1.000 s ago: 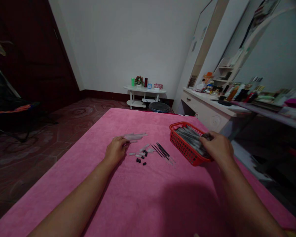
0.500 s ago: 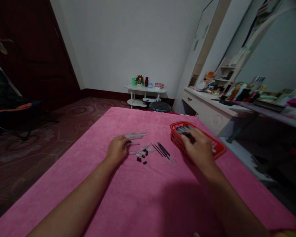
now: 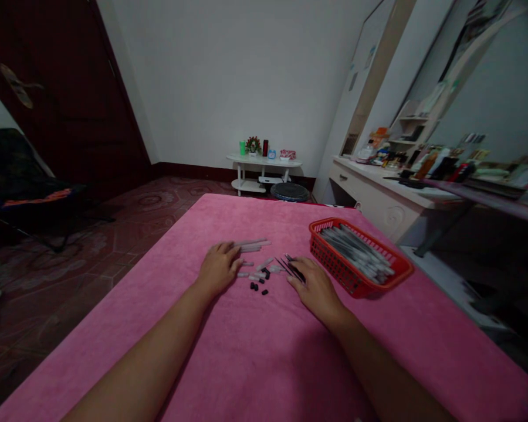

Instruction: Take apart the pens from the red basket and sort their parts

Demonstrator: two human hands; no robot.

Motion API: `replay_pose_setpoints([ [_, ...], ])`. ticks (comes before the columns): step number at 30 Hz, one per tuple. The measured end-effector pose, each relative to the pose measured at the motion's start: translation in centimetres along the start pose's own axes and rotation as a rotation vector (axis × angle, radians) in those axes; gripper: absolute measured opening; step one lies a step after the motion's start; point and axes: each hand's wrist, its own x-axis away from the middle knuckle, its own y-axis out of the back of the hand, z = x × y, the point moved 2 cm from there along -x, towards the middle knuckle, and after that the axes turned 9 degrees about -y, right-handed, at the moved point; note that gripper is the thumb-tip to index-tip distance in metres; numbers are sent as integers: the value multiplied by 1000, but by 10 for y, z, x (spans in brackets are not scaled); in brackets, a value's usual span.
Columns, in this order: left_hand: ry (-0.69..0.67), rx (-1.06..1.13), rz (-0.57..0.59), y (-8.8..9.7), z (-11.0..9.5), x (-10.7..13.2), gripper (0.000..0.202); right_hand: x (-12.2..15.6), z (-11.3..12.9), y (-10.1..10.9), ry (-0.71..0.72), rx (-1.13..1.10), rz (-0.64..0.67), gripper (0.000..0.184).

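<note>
My left hand (image 3: 219, 268) rests on the pink cloth with its fingers loosely spread, touching the near ends of several thin whitish tubes (image 3: 249, 248). My right hand (image 3: 317, 288) lies over a group of slim black sticks with pointed tips (image 3: 290, 266), which look like pen refills. Its thumb and fingers are apart on either side of them, and the palm hides their lower ends. Between the hands are short clear sleeves (image 3: 257, 276) and several small black caps (image 3: 264, 292).
A red plastic basket (image 3: 334, 269) filled with greyish pen-like sticks (image 3: 356, 249) stands to the right on the pink cloth (image 3: 246, 351). Beyond it is a dressing table (image 3: 378, 190) crowded with bottles. A small white table (image 3: 264, 159) stands by the far wall, a folding chair (image 3: 30, 193) at left.
My right hand has left the basket and come left and down onto the black sticks. My left hand stays by the whitish tubes. The view has shifted slightly.
</note>
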Motion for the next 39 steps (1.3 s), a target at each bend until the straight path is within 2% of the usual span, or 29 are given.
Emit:
replay_pose_setpoints([
  [5, -1, 110, -70, 9, -5, 1, 24, 1, -4, -4, -29, -24, -36, 24],
  [10, -26, 132, -163, 11, -6, 1, 21, 1, -6, -6, -28, -15, -78, 16],
  [15, -51, 92, -99, 10, -7, -1, 15, 1, -4, -7, -19, 24, -107, 12],
  [20, -28, 96, -17, 6, -6, 0, 14, 2, 1, -7, -65, 176, -112, 4],
  [25, -10, 120, -12, 6, -7, 0, 15, 3, 1, -7, -101, 249, -106, 6],
  [30, 7, 173, -89, 12, -10, 0, 15, 4, 0, -2, -135, 228, -147, 9],
  [35, -45, 278, -194, 12, -13, 1, 15, 6, 9, 1, -64, 40, -86, 11],
  [39, -75, 324, -225, 9, -14, 1, 14, 7, 14, 0, -26, 36, -78, 10],
])
